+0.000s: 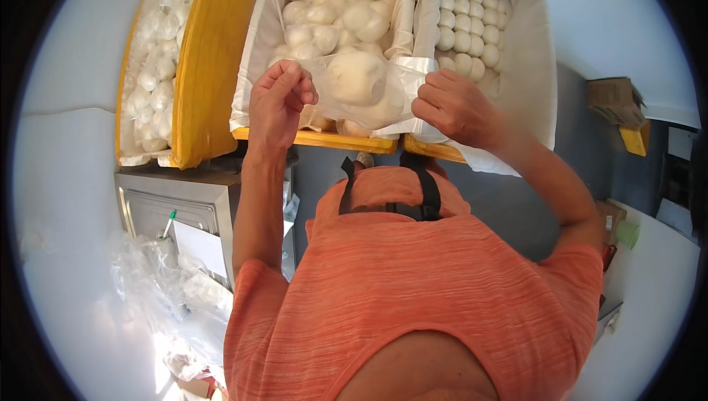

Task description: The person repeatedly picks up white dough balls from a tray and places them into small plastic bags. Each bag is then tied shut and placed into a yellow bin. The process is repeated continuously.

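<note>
Stretched between my two hands is a clear plastic bag [401, 83] with white steamed buns [355, 77] inside. My left hand [281, 99] pinches the bag's left end, and my right hand [454, 105] grips the right end in a closed fist. The bag hangs over the front part of a yellow insulated box [315, 138] lined with white cloth, which holds several bagged buns [323, 11]. To the right, a second cloth-lined box [531, 69] contains loose round buns [470, 22] in close rows. Beside my right hand a strip of white plastic [415, 64] lies across the box edges.
On the left, a yellow box lid [213, 64] stands on edge beside a box of bagged buns [160, 69]. Below it is a metal cabinet [171, 193] with a paper sheet [200, 247], a pen [169, 224] and loose plastic bags [160, 274]. Cardboard boxes [614, 99] sit far right.
</note>
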Demonstrator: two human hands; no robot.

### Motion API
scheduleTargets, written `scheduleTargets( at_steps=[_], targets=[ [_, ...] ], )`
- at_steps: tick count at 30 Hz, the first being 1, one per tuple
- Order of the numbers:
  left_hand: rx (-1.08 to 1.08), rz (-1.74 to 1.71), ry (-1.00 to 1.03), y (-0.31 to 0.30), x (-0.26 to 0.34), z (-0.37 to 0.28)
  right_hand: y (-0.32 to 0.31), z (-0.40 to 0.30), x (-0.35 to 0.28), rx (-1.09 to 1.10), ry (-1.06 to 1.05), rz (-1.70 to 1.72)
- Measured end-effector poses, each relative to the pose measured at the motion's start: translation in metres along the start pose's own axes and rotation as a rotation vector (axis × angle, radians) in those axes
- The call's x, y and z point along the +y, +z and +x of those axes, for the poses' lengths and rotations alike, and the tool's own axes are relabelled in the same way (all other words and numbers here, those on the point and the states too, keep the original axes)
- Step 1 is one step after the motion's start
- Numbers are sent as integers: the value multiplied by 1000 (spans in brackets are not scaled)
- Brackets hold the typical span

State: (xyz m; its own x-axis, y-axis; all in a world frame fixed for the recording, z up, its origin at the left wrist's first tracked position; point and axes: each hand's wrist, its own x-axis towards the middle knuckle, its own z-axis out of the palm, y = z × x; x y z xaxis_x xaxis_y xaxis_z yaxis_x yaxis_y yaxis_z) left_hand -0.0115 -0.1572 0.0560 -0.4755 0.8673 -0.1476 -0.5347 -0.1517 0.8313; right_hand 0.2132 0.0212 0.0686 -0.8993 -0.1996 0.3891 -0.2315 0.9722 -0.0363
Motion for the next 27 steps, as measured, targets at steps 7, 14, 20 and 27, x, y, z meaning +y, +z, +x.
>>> scheduleTargets(
  at_steps=[7, 14, 20, 27],
  targets=[
    [78, 10, -304, -16, -38, 8, 46, -1, 5, 314, 300, 235],
    [-119, 291, -193, 28, -15, 6, 43, 16, -16, 452, 819, 836],
    [-251, 371, -101, 28, -29, -4, 31, 46, -21, 248, 1066, 1422],
    [-229, 466, -56, 29, -56, -2, 20, 49, -29, 179, 1100, 1590]
  ],
)
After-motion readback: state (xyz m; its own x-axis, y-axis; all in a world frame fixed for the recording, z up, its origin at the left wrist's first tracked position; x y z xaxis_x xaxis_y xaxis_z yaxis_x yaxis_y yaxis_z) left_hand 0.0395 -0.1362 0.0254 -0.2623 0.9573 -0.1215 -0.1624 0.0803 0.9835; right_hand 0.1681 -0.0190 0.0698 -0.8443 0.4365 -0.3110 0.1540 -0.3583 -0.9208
